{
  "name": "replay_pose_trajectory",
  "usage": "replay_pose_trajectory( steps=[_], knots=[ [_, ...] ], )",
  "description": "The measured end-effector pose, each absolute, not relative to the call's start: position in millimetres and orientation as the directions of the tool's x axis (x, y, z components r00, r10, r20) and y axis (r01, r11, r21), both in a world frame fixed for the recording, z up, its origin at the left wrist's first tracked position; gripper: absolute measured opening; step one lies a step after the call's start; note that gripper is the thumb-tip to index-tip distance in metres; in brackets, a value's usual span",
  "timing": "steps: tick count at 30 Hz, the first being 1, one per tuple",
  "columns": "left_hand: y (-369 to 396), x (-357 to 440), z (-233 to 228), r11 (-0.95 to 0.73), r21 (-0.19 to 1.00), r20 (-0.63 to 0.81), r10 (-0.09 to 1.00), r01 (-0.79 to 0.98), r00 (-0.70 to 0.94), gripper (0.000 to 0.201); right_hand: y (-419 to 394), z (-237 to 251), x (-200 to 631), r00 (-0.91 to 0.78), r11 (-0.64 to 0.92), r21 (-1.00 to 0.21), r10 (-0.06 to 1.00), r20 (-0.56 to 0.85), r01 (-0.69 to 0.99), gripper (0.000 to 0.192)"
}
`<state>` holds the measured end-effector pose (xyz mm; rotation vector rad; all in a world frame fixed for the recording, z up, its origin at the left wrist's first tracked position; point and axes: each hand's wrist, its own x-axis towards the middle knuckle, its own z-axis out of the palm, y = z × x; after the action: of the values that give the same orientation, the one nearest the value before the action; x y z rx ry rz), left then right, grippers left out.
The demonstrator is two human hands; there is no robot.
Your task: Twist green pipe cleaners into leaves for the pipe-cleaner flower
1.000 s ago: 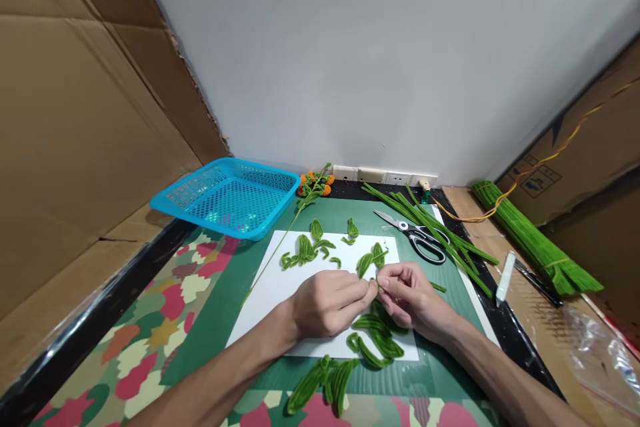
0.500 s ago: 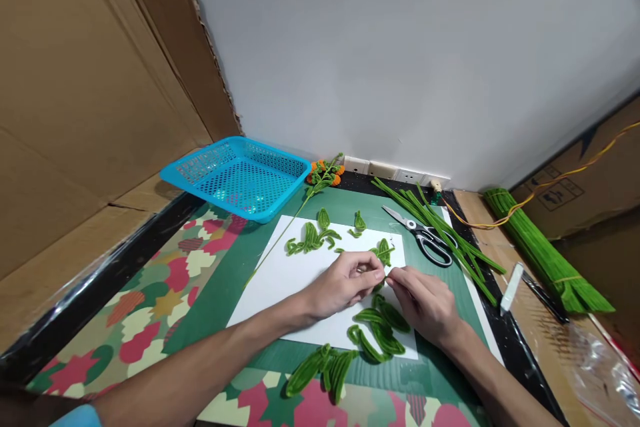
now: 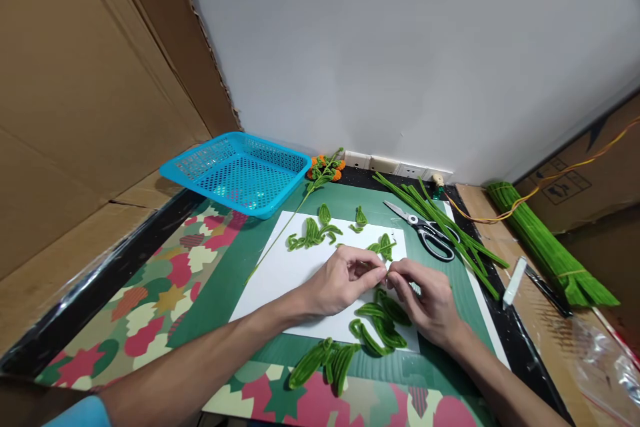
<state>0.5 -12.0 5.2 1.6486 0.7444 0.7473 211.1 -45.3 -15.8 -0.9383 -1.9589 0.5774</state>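
My left hand [image 3: 343, 283] and my right hand [image 3: 426, 301] meet fingertip to fingertip over a white paper sheet [image 3: 280, 273], pinching a small green pipe-cleaner leaf piece [image 3: 384, 245] between them. Just below the hands lie bent green leaf shapes [image 3: 380, 330], and more of them [image 3: 325, 363] rest at the sheet's near edge. Finished small leaves [image 3: 313, 235] sit on the far part of the sheet. A long stem with orange flowers [image 3: 325, 170] runs from the sheet toward the wall.
A blue plastic basket [image 3: 237, 173] stands at the back left. Scissors [image 3: 425, 232] lie across loose green pipe cleaners [image 3: 440, 227] at the right. A tied green bundle [image 3: 545, 247], a white tool [image 3: 513, 281] and a plastic bag [image 3: 600, 360] are further right. Cardboard walls flank both sides.
Both hands stayed pinched together on the leaf piece, shifting slightly on the sheet. The camera view tilted a little, so the scene moved right and up.
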Motion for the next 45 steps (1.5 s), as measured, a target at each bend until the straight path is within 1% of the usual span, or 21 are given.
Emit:
replay_pose_trajectory(
  steps=[3, 5, 6, 8, 10, 11, 12, 13, 14, 16, 17, 19, 21, 23, 25, 31, 34, 36, 39, 42, 45],
  knots=[
    [-10.7, 0.0, 6.6, -0.382, 0.908, 0.218, 0.779, 0.169, 0.588, 0.027, -46.8, -16.9, 206.5, -0.257, 0.362, -0.903, 0.918, 0.302, 0.232, 0.026],
    [-6.9, -1.5, 6.7, -0.604, 0.768, 0.378, 0.694, 0.211, 0.613, 0.026, -45.7, -19.3, 203.8, -0.246, 0.134, -0.99, 0.962, 0.122, 0.035, 0.03],
    [-4.1, -2.9, 6.7, -0.726, 0.652, 0.464, 0.61, 0.219, 0.642, 0.026, -44.6, -20.4, 202.7, -0.269, 0.016, -0.997, 0.963, 0.035, -0.073, 0.032],
    [1.7, -6.6, 6.6, -0.922, 0.315, 0.578, 0.375, 0.226, 0.725, 0.026, -41.8, -21.4, 201.6, -0.359, -0.199, -0.949, 0.928, -0.102, -0.244, 0.037],
    [5.5, -10.2, 5.9, -0.977, -0.026, 0.597, 0.154, 0.211, 0.788, 0.027, -39.1, -20.4, 202.0, -0.451, -0.354, -0.882, 0.872, -0.191, -0.31, 0.04],
    [5.8, -11.3, 5.2, -0.972, -0.117, 0.578, 0.099, 0.202, 0.81, 0.027, -38.0, -19.4, 202.6, -0.475, -0.391, -0.867, 0.853, -0.215, -0.31, 0.041],
    [5.0, -11.6, 4.1, -0.968, -0.146, 0.56, 0.091, 0.206, 0.823, 0.027, -37.3, -18.4, 203.5, -0.478, -0.394, -0.87, 0.85, -0.223, -0.296, 0.041],
    [2.9, -11.0, 2.8, -0.967, -0.109, 0.547, 0.135, 0.23, 0.826, 0.026, -36.9, -17.6, 204.6, -0.457, -0.363, -0.894, 0.863, -0.216, -0.263, 0.041],
    [-0.2, -9.6, 1.4, -0.962, -0.015, 0.53, 0.225, 0.274, 0.818, 0.025, -36.8, -17.0, 205.8, -0.418, -0.298, -0.932, 0.888, -0.191, -0.206, 0.041],
    [-7.9, -4.9, -1.1, -0.854, 0.332, 0.479, 0.518, 0.4, 0.709, 0.024, -37.8, -17.0, 208.5, -0.32, -0.091, -0.996, 0.944, -0.08, -0.019, 0.039],
    [-11.6, -2.2, -1.9, -0.726, 0.543, 0.394, 0.664, 0.422, 0.636, 0.025, -38.6, -17.5, 210.0, -0.291, 0.02, -0.995, 0.957, -0.008, 0.094, 0.037],
    [-16.7, 2.5, -2.2, -0.404, 0.848, 0.167, 0.817, 0.342, 0.552, 0.028, -40.3, -19.4, 212.9, -0.291, 0.226, -0.93, 0.947, 0.139, 0.291, 0.032],
    [-17.9, 5.6, -1.8, -0.037, 0.983, -0.069, 0.833, 0.181, 0.548, 0.031, -41.3, -22.2, 215.6, -0.329, 0.394, -0.822, 0.905, 0.27, 0.411, 0.025],
    [-16.2, 7.2, -1.8, 0.248, 0.967, -0.23, 0.774, 0.051, 0.59, 0.032, -41.2, -25.3, 218.0, -0.371, 0.525, -0.707, 0.847, 0.38, 0.475, 0.017],
    [-13.9, 8.0, -2.5, 0.382, 0.924, -0.296, 0.728, -0.008, 0.618, 0.034, -40.4, -28.0, 220.1, -0.405, 0.613, -0.611, 0.79, 0.461, 0.501, 0.012],
    [-12.6, 6.3, -3.8, 0.4, 0.915, -0.279, 0.715, -0.048, 0.641, 0.039, -37.6, -30.0, 224.0, -0.486, 0.73, -0.445, 0.68, 0.549, 0.519, 0.018],
    [-12.5, 3.4, -2.5, 0.406, 0.912, -0.269, 0.696, -0.057, 0.666, 0.04, -37.5, -28.7, 224.0, -0.493, 0.733, -0.457, 0.678, 0.544, 0.504, 0.02],
    [-13.2, 2.3, -1.5, 0.379, 0.924, -0.253, 0.702, -0.049, 0.665, 0.04, -39.0, -27.3, 222.4, -0.475, 0.704, -0.521, 0.71, 0.52, 0.482, 0.019],
    [-17.0, 3.6, 0.1, 0.223, 0.974, -0.151, 0.78, -0.044, 0.607, 0.036, -43.4, -25.0, 216.9, -0.388, 0.555, -0.722, 0.824, 0.413, 0.412, 0.019],
    [-22.5, 6.4, 1.0, -0.088, 0.996, 0.066, 0.852, 0.017, 0.519, 0.028, -47.5, -23.4, 209.0, -0.268, 0.213, -0.962, 0.95, 0.163, 0.169, 0.03],
    [-22.5, 5.3, 0.2, -0.428, 0.889, 0.299, 0.811, 0.162, 0.503, 0.018, -47.7, -21.4, 202.1, -0.296, -0.129, -0.978, 0.952, -0.075, -0.165, 0.039]
  ],
)
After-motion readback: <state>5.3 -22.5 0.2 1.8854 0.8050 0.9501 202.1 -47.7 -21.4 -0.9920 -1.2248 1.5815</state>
